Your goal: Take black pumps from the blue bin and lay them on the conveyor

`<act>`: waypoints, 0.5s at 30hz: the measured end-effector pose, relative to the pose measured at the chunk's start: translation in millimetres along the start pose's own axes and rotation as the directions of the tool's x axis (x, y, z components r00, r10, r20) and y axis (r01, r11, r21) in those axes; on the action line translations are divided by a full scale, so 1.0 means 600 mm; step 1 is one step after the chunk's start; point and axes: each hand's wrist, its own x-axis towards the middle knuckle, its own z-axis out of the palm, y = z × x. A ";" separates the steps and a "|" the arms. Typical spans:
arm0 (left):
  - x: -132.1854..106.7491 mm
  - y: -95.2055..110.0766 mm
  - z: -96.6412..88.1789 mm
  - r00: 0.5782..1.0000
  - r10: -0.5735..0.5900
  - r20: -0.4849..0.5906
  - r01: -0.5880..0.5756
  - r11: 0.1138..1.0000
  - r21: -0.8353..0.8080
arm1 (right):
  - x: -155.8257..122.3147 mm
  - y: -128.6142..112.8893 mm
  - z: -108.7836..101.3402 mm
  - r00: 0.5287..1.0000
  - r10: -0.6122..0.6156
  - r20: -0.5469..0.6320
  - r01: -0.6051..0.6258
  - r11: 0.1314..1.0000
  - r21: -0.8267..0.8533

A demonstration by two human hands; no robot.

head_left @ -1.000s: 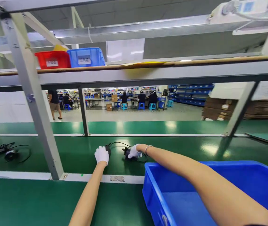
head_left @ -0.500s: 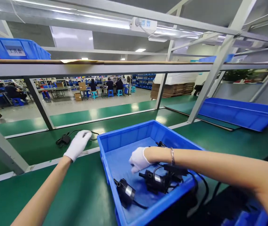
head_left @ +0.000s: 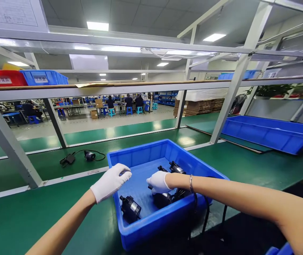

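A blue plastic bin (head_left: 140,156) stands on the green bench with several black pumps in it, each with a silver label and a cord. My right hand (head_left: 158,182), in a white glove, reaches into the bin and has its fingers closed at the nozzle end of the middle pump (head_left: 163,200). Another pump (head_left: 130,208) lies in the near left corner; one more pump (head_left: 177,168) rests by the far right wall. Over the bin's left rim hovers my left hand (head_left: 112,182), also gloved, thumb and fingers apart, holding nothing.
Beyond a white rail, a pump (head_left: 89,156) with a cord and black adapter (head_left: 70,159) lies on green bench. A long blue bin (head_left: 270,132) stands at the right. White frame posts (head_left: 228,88) rise around the bench. Cords hang over the bin's near right rim.
My left hand has come from the back strip to the bin's left rim, uncovering a pump there. My right hand has closed at the middle pump. The view has tilted upward.
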 end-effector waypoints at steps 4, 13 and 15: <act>0.039 -0.013 0.019 0.994 -0.107 -0.012 0.100 0.961 -0.257 | -0.020 0.048 -0.048 0.964 0.107 -0.245 -0.064 0.982 0.178; 0.166 0.052 0.119 0.983 0.081 0.163 0.064 0.686 -0.725 | -0.128 0.040 -0.198 0.551 0.426 -0.718 0.055 0.840 0.540; 0.171 0.079 0.118 0.977 0.138 0.162 0.053 0.581 -0.812 | -0.150 0.030 -0.212 0.471 0.436 -0.767 0.151 0.817 0.557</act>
